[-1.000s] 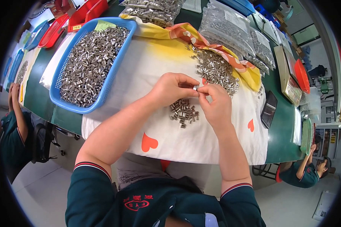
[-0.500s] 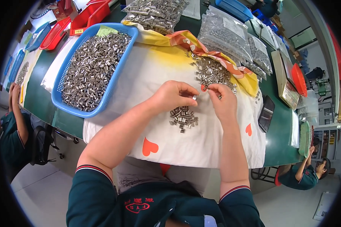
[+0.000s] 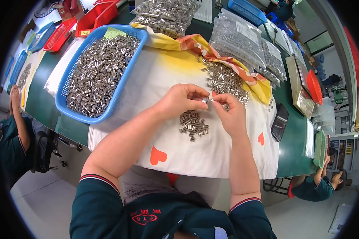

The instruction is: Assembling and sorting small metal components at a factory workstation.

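Note:
Thumb and fingers of my left hand (image 3: 186,98) pinch a short silvery metal sleeve (image 3: 205,100). Close by on its right, my right hand (image 3: 230,113) is closed with thumb and forefinger around another small metal sleeve (image 3: 212,100). The fingertips of both hands almost meet. Just under them lies a small heap of metal sleeves (image 3: 193,124) on a white cloth (image 3: 179,153) with red hearts. Beyond my right hand spreads a larger pile of sleeves (image 3: 224,79), partly hidden by that hand and bordered by the cloth's yellow and orange folded edge.
To the left, a blue basket (image 3: 60,95) is full of metal sleeves. Clear bags of metal parts (image 3: 237,38) lie along the back. Red bins (image 3: 95,18) stand at far left. A black phone-like object (image 3: 280,121) rests on the green table (image 3: 293,153). Other people sit at both sides.
My right hand has moved slightly left and down from the larger pile, toward my left hand, with a sleeve in its fingertips. My left hand has barely moved.

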Available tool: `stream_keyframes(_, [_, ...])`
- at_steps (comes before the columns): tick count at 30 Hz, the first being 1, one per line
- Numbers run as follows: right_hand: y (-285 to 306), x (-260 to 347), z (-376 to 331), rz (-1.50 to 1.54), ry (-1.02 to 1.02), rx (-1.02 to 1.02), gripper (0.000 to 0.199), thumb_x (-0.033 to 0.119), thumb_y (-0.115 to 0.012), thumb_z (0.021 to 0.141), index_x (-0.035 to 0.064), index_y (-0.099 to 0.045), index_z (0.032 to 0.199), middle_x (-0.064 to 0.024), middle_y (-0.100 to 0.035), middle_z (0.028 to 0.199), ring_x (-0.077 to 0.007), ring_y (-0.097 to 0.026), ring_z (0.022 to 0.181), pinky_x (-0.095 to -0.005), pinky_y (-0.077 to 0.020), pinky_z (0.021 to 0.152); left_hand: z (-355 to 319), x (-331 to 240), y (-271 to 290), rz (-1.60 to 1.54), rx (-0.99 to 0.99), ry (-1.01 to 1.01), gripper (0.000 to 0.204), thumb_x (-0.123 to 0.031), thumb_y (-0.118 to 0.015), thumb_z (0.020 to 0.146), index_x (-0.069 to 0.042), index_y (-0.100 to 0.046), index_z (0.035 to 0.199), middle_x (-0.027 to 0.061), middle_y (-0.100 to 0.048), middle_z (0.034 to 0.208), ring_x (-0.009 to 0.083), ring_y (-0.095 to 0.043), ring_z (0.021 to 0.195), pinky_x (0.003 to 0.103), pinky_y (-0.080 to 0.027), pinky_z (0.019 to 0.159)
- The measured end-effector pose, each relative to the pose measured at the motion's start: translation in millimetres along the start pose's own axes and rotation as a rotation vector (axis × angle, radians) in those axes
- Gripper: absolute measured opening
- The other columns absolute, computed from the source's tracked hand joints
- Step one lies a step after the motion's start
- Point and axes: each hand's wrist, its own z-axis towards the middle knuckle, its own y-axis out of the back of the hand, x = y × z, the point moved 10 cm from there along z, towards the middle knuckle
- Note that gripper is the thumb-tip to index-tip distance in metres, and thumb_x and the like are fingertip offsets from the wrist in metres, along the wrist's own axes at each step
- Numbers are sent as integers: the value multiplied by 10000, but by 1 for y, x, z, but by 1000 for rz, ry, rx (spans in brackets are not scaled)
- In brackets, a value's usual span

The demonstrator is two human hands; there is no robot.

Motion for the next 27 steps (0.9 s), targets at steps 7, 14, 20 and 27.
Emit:
stream_keyframes(7, [-5,14,-5,-34,102,23,74,27,-598,716,39,-609,788,-73,-583,747,-185,-559,700,-267,-438,648,0,2,2,52,-5,22,291,-45,-675,717,24,-595,988,54,-618,872,86,-573,780,211,-478,695])
stream_keyframes(14, [0,33,-8,-270,280,-66,56,25,-603,708,28,-600,764,-66,-590,736,-177,-567,694,-269,-441,629,-4,-6,-1,196,-45,8,282,-49,-671,723,15,-602,989,56,-624,884,87,-577,769,218,-481,685])
stream_keyframes(20, [3,16,-5,-48,78,-6,69,12,-602,703,20,-601,772,-63,-595,731,-153,-572,663,-259,-447,628,-4,-4,-4,82,-23,38,280,0,-632,747,22,-582,1022,59,-617,872,83,-577,770,208,-485,690])
stream_keyframes(27, [2,12,-5,26,44,9,85,12,-602,699,19,-602,784,-65,-590,741,-151,-575,676,-254,-446,636,-2,-4,-5,47,-2,31,278,5,-626,750,21,-582,1023,39,-608,866,81,-576,767,205,-483,683])
